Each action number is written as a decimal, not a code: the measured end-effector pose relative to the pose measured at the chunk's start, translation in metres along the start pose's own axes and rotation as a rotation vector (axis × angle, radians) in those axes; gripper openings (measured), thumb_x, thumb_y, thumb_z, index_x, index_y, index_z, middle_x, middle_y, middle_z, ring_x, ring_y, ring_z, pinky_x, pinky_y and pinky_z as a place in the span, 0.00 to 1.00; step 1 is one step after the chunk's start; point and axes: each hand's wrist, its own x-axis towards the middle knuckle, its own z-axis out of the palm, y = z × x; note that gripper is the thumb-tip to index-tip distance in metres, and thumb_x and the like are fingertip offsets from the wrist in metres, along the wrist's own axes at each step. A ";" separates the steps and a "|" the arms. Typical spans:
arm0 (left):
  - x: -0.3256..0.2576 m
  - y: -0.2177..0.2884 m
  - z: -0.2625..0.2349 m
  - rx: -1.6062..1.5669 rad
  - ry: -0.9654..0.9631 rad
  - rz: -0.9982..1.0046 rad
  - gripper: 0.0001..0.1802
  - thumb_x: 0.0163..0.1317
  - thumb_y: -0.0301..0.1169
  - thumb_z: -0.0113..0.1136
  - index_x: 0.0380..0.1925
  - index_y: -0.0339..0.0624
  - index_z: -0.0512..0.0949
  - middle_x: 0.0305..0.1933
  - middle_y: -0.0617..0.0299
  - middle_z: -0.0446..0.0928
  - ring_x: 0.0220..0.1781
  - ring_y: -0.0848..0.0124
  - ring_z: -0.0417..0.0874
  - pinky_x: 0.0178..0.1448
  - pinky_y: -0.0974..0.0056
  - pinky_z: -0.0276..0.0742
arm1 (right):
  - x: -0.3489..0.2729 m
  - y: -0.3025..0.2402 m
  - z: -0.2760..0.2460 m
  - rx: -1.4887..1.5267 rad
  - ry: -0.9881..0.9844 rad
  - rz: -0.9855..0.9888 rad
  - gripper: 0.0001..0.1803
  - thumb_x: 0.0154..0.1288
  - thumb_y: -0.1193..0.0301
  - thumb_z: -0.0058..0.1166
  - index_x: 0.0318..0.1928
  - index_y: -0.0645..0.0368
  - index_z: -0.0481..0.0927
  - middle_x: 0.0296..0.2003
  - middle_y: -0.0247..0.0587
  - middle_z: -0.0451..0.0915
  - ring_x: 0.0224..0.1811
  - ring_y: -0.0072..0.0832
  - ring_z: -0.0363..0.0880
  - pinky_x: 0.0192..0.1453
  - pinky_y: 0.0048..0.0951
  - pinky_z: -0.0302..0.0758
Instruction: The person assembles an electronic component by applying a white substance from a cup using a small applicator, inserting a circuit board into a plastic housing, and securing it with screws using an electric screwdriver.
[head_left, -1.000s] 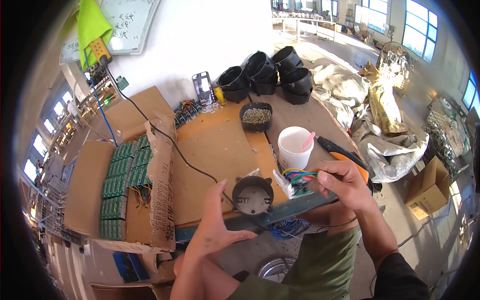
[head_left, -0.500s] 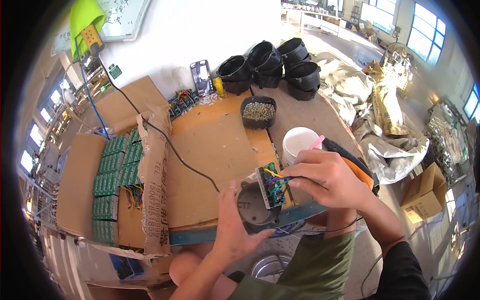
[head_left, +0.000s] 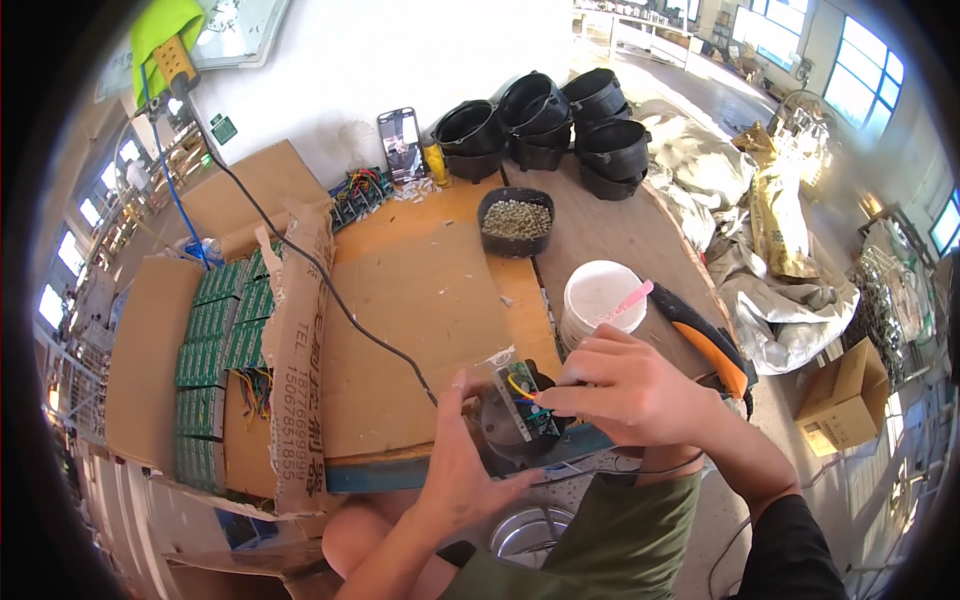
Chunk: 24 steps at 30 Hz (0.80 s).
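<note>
Two bare hands meet at one black cup by the near edge of the table, as I follow them from afar through the head view. The right hand is closed in a pinch on the coloured wires of a green circuit board, which stands tilted at the right part of the cup's mouth. The left hand is open, thumb and fingers spread around the cup; whether they press on it, I cannot tell. Progress, in my judgement: the board has been brought to the cup, while settling it flat and letting go of the wires are not yet done. More boards lie in the cardboard box, and other black cups stand stacked at the back. Compared with the frame just before, I find the right hand closer to the cup and the board lower against it; the left hand keeps much the same spread.
</note>
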 end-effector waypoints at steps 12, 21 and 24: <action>0.002 -0.005 -0.004 -0.121 -0.005 -0.098 0.62 0.41 0.31 0.80 0.71 0.31 0.47 0.66 0.43 0.65 0.68 0.52 0.69 0.73 0.54 0.63 | -0.011 0.002 0.004 -0.070 0.086 -0.052 0.20 0.44 0.78 0.62 0.43 0.58 0.84 0.31 0.32 0.73 0.31 0.31 0.74 0.39 0.32 0.70; 0.002 -0.003 -0.006 -0.075 -0.030 -0.098 0.59 0.41 0.32 0.83 0.69 0.33 0.53 0.67 0.47 0.65 0.68 0.57 0.69 0.71 0.55 0.65 | -0.023 0.002 -0.008 -0.074 0.158 -0.034 0.23 0.39 0.78 0.64 0.43 0.57 0.85 0.32 0.30 0.77 0.32 0.29 0.77 0.41 0.31 0.71; 0.001 0.000 -0.008 -0.079 -0.040 -0.135 0.56 0.41 0.34 0.84 0.66 0.33 0.56 0.64 0.47 0.68 0.66 0.58 0.71 0.70 0.57 0.67 | -0.018 0.000 0.002 -0.083 0.063 -0.081 0.24 0.40 0.77 0.63 0.44 0.57 0.85 0.34 0.30 0.78 0.35 0.29 0.77 0.43 0.32 0.71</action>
